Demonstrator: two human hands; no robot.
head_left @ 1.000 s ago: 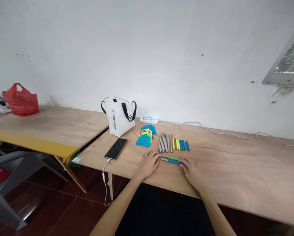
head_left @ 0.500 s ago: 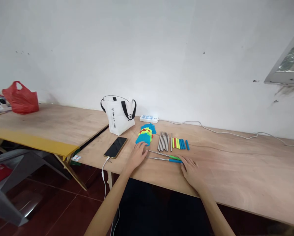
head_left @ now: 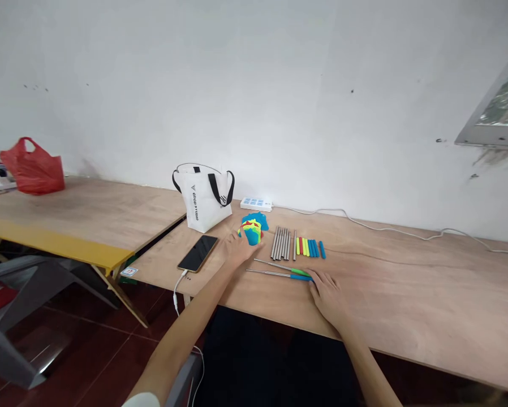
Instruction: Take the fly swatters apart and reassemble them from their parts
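Note:
My left hand (head_left: 237,249) reaches over the near end of a pile of flat blue, yellow and red plastic pieces (head_left: 252,226). Its thumb and fingers are spread on either side of the nearest blue piece; whether they press on it I cannot tell. Two thin metal rods lie side by side, one with a green grip (head_left: 300,272), the other with a blue grip (head_left: 300,277). At the grips' right ends rests my right hand (head_left: 328,294), palm down with fingers stretched out. Beyond the rods lie a row of metal tubes (head_left: 282,243) and several yellow, red and blue sleeves (head_left: 308,247).
A phone (head_left: 198,253) on a white cable lies left of my left hand. Behind it stands a white tote bag (head_left: 205,200), with a power strip (head_left: 256,204) beside it near the wall. A red plastic bag (head_left: 35,169) sits on the other table.
My left hand has moved forward from the rods' tips to the coloured pile, uncovering the tips and spreading its fingers. My right hand stays by the grips.

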